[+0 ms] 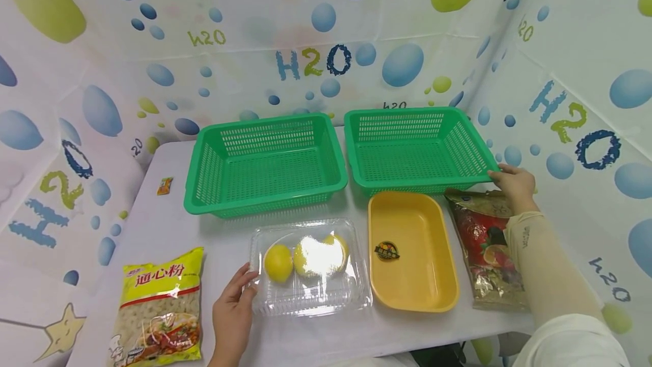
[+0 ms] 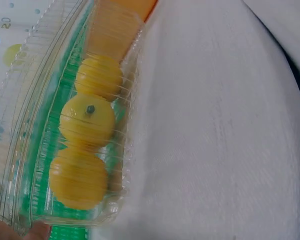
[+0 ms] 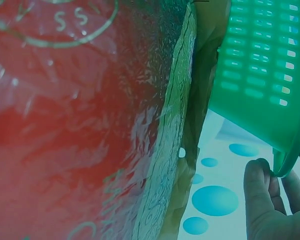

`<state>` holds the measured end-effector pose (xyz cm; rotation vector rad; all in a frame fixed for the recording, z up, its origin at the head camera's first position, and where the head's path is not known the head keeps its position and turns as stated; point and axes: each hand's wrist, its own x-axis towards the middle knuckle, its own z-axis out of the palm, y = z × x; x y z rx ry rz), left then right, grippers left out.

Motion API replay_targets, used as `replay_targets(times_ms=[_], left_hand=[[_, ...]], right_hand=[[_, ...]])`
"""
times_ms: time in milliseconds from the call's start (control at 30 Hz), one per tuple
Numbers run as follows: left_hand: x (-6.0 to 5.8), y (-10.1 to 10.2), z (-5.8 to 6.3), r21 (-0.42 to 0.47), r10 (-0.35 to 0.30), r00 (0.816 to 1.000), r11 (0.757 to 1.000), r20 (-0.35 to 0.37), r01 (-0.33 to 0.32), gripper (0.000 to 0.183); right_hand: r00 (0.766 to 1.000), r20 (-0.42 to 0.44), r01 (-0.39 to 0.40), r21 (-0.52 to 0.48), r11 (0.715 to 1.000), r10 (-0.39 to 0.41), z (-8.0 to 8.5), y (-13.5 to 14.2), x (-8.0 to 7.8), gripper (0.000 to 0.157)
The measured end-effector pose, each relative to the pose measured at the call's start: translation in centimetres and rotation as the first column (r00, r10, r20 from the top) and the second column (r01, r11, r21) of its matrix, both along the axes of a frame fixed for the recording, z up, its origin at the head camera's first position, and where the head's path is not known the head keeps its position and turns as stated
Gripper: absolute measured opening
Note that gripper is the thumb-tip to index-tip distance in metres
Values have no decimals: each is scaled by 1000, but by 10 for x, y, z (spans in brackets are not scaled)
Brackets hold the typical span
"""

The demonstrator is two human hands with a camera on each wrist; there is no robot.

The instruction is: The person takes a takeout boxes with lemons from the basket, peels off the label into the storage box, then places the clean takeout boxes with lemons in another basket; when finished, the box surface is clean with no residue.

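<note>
My left hand (image 1: 234, 307) pinches the left edge of a clear plastic clamshell box (image 1: 326, 301), thumb and fingers at its rim. Inside the box sit three yellow lemons (image 2: 87, 120) in a row. Over on the right, my right hand (image 1: 514, 184) grips the front right corner of the right green basket (image 1: 417, 187) by its rim; the right wrist view has the fingers (image 3: 259, 187) around the basket's lip. Right beneath that hand lies a red and gold food bag (image 3: 70, 140), partly covered by the forearm in the head view.
Another green basket (image 1: 265, 207) stands to the left of the gripped one. A yellow tub (image 1: 415, 276) is between the clamshell box and the red bag. A yellow pasta bag (image 1: 160, 304) lies front left, with a small orange packet (image 1: 164, 186) behind it.
</note>
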<state>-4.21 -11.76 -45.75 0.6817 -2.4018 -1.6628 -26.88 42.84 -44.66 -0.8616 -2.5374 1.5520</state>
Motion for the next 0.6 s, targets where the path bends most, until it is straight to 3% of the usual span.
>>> replay_targets(times_ms=[100,300,367,500,600], left_hand=[[0,2,1,7,34,999,999,-23,-34,24],[1,3,4,49,86,991,995,-107,-81,19],[1,4,8,84,102,991,992,-92,-95,19],[-2,6,22,163,128,991,979,-35,-121,22],[-5,8,36,204,126,991,972,-43,-115,22]], right_hand=[[1000,4,5,-3,1000,-5,1,-1,0,67],[1000,-28,-2,14,1000,2,-31,24,-19,70],[999,-32,-10,14,1000,10,-36,27,-22,73],[1000,-13,-6,-1,1000,6,-27,20,-19,73],[1000,8,2,-23,1000,-1,-18,14,-15,71]])
